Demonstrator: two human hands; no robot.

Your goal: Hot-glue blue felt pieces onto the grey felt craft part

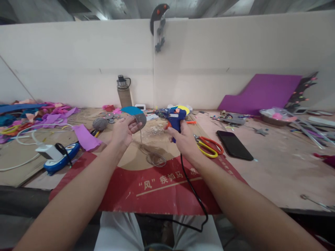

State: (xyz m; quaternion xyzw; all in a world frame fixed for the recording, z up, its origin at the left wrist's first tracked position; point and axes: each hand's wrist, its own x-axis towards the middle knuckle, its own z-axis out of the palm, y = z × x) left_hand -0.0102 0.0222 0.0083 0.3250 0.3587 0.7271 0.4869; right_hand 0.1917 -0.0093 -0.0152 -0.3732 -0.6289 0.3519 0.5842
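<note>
My left hand (124, 130) pinches a round disc, its upper part blue felt-like (131, 110) and its lower right covered in grey yarn (141, 120). From the disc a strand of yarn trails down to a loose coil (156, 159) on the cardboard. My right hand (184, 137) is wrapped round the handle of a blue hot glue gun (177, 121), its nozzle pointing left toward the disc, apart from it. The gun's black cord (188, 184) runs down past the table edge. Scissors with red and yellow handles (209, 146) lie just right of my right hand.
A red-and-tan cardboard sheet (120, 190) covers the front of the table. A black phone (233, 145) lies to the right, a blue power strip (62, 158) to the left. Behind stand a water bottle (124, 93) and a grey yarn ball (100, 123). Felt scraps (56, 120) pile up far left.
</note>
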